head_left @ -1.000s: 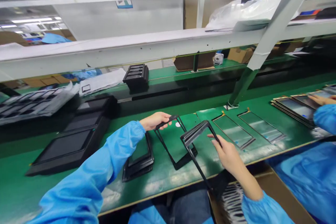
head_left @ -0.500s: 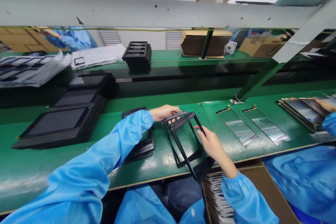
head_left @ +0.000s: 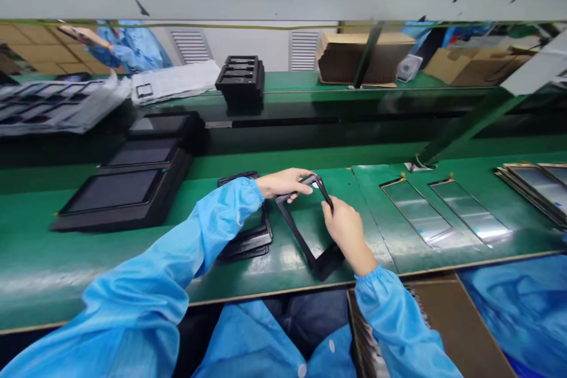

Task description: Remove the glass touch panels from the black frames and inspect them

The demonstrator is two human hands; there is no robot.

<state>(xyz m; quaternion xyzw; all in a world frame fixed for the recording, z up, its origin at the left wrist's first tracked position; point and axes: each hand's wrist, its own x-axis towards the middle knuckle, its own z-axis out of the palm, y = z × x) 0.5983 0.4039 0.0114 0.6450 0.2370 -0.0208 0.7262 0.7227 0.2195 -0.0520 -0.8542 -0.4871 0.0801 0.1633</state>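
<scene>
A black rectangular frame (head_left: 296, 230) is held tilted above the green bench between my two hands. My left hand (head_left: 286, 183) pinches its far left corner, fingers closed on the edge. On the right side bar, my right hand (head_left: 346, 227) is wrapped round the frame. Whether one frame or more are pressed together in my grip I cannot tell. Beside them, partly hidden under my left forearm, lies a stack of similar black frames (head_left: 248, 242).
Two glass panels (head_left: 416, 209) lie to the right, with a panel stack (head_left: 531, 189) beyond. Dark screens rest on black foam blocks (head_left: 172, 189) at left. A green post (head_left: 460, 130) rises behind the glass. An open carton (head_left: 456, 319) stands below the bench edge.
The frames that were apart in my hands are now brought together. My right hand has moved up the side bar. The view has shifted, and the co-worker's hand at right is out of sight.
</scene>
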